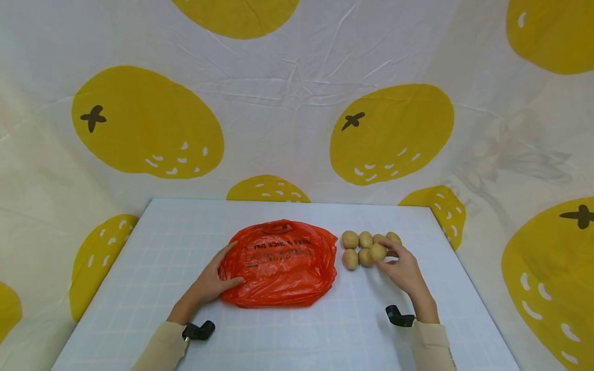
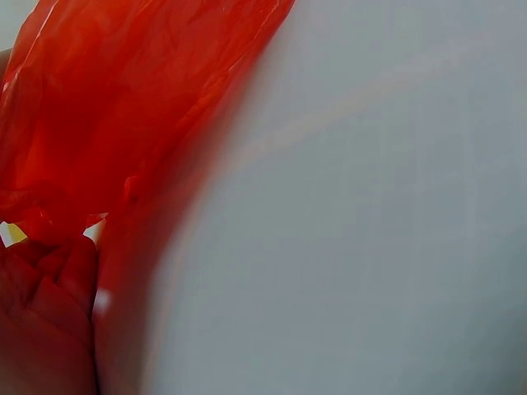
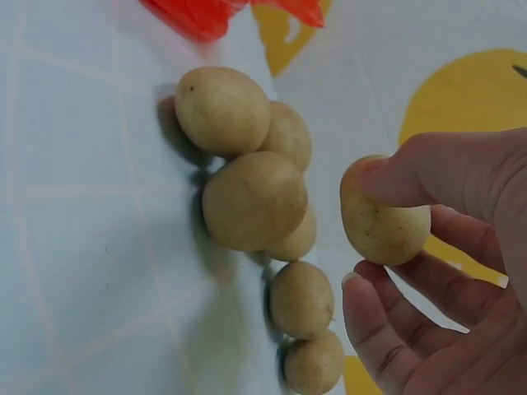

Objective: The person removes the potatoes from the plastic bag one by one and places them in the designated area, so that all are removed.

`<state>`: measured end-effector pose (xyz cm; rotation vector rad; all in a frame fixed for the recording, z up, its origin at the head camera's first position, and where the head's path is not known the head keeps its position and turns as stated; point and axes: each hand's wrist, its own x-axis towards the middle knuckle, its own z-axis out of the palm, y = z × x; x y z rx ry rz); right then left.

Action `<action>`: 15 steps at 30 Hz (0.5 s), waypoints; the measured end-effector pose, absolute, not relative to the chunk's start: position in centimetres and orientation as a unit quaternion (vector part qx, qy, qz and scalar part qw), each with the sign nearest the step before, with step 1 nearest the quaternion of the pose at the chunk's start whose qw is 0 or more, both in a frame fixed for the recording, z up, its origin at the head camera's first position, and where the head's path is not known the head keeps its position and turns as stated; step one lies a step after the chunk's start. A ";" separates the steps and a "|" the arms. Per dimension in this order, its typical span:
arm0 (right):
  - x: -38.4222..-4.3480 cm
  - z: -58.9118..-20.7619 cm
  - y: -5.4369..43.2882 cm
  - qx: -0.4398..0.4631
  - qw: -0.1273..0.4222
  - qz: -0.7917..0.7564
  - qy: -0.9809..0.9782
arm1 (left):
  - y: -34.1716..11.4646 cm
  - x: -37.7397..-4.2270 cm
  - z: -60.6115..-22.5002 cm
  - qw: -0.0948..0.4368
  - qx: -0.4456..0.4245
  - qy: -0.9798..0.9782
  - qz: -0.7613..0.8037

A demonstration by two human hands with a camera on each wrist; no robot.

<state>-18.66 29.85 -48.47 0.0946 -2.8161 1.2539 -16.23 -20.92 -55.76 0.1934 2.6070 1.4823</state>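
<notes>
A crumpled red plastic bag with printed black lettering lies on the table, bulging. My left hand rests against its left side, thumb and fingers spread along the film; the left wrist view catches only part of the palm beside the red film. Right of the bag, several small potatoes sit in two short rows. My right hand pinches one potato between thumb and fingers, raised off the table at the right end of the front row.
The table has a white cloth with a faint grid. Behind it and at both sides hangs a pale curtain printed with big yellow fruits. A black wrist camera sits at the left cuff, another camera at the right.
</notes>
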 end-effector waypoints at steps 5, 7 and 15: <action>-18.6 -48.8 30.7 0.014 0.021 0.402 -0.915 | -20.9 -16.0 -55.7 0.076 0.060 0.863 0.496; -18.6 -49.0 30.9 0.013 0.021 0.403 -0.915 | -20.8 -16.0 -55.7 0.080 0.059 0.863 0.496; -19.0 -50.0 31.6 0.001 0.016 0.404 -0.915 | -20.8 -16.2 -55.5 0.069 0.064 0.862 0.498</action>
